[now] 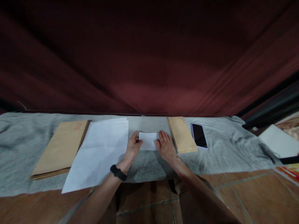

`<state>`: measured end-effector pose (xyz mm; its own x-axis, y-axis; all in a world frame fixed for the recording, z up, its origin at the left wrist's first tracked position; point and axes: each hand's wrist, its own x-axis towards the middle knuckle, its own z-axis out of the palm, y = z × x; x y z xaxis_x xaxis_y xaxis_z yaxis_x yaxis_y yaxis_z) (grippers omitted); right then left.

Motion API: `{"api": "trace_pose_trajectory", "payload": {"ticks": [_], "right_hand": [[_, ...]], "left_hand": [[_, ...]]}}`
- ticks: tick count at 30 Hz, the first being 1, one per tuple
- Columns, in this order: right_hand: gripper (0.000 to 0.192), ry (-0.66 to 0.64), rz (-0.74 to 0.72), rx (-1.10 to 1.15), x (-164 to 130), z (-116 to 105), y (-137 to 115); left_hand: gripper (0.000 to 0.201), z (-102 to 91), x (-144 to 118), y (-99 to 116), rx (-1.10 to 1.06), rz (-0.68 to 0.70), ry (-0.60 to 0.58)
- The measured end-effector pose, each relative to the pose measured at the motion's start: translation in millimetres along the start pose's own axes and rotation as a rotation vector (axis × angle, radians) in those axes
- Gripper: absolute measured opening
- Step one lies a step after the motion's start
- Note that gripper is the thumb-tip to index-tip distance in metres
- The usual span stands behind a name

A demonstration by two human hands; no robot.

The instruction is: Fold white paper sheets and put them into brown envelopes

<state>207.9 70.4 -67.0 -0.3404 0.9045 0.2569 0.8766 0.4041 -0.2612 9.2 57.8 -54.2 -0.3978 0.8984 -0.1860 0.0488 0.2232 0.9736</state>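
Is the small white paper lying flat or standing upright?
Flat: the small white paper shows its broad face upward, left hand and right hand at its ends. Folded or not, I cannot tell.

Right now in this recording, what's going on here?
A person has both hands on a small white paper on a gray cloth. The left hand is at its left end; the right hand lies spread at its right end. Large white paper and a brown envelope stack lie to the left, narrower brown envelopes and a phone to the right.

Matt paper sheet (148,142); fleecy cloth (230,146)
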Motion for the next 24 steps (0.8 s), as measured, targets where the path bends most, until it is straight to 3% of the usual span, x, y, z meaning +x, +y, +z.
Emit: {"api": "trace_pose_trajectory", "payload": {"ticks": [5, 7, 11, 15, 17, 20, 24], "right_hand": [[0.063, -0.087, -0.311, 0.13, 1.8, -25.5, -11.9], [0.057, -0.098, -0.364, 0.168, 2.7, -32.8, -13.1], [0.042, -0.038, -0.194, 0.359, 8.1, -43.5, -4.0], [0.034, 0.009, 0.058, 0.748, 15.5, -53.7, 12.5], [0.036, -0.073, 0.182, 0.968, 18.7, -56.1, 19.4], [0.039, -0.316, 0.283, 1.196, 23.0, -53.3, 25.0], [0.031, -0.479, 0.304, 1.173, 29.6, -41.6, 23.6]], "left_hand": [[0.075, -0.6, -10.5, 19.3, -0.259, -0.05, 0.019], [0.074, -2.3, -13.2, 27.3, -0.303, -0.063, -0.005], [0.07, -4.6, -13.0, 35.9, -0.404, -0.086, -0.035], [0.057, -7.0, -9.3, 42.8, -0.441, -0.027, -0.033], [0.057, -9.1, -8.4, 48.3, -0.456, 0.003, -0.086], [0.063, -11.9, -8.9, 55.0, -0.493, -0.041, -0.192], [0.055, -10.5, -10.3, 49.6, -0.34, -0.08, -0.276]]}}
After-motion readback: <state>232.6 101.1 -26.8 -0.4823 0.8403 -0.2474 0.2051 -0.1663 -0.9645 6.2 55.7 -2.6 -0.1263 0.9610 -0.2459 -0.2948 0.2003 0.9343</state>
